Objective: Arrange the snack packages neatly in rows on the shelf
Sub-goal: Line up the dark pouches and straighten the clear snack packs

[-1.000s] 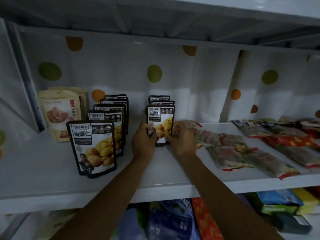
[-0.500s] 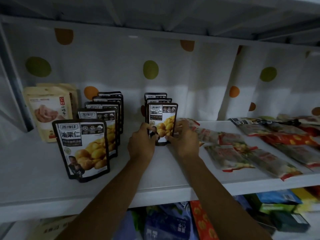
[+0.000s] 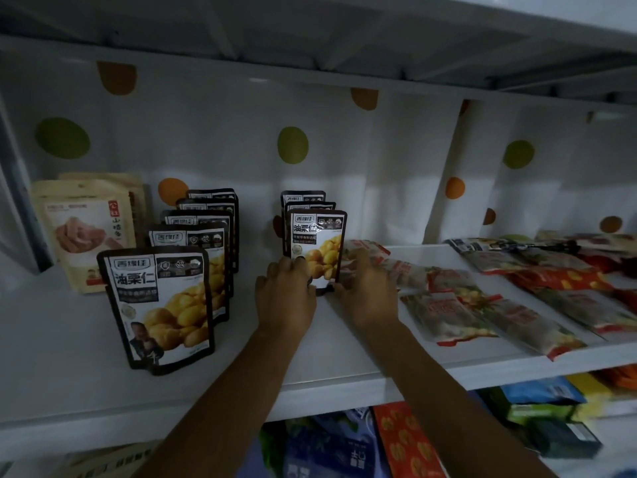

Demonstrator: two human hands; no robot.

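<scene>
Barely any shift: left hand (image 3: 284,298) and right hand (image 3: 367,291) stay on front chestnut pouch (image 3: 319,250), frame centre, upright on shelf (image 3: 310,381). Both grips pinch its lower edges. Done: five-pouch row (image 3: 162,305) at left, second row three deep. Left: flat packets (image 3: 482,305) loose at right.

Both bare forearms reach forward and converge — left hand (image 3: 286,298) and right hand (image 3: 367,291) sit side by side, backs up, fingers curled onto the lower corners of one upright pouch (image 3: 319,250).
</scene>
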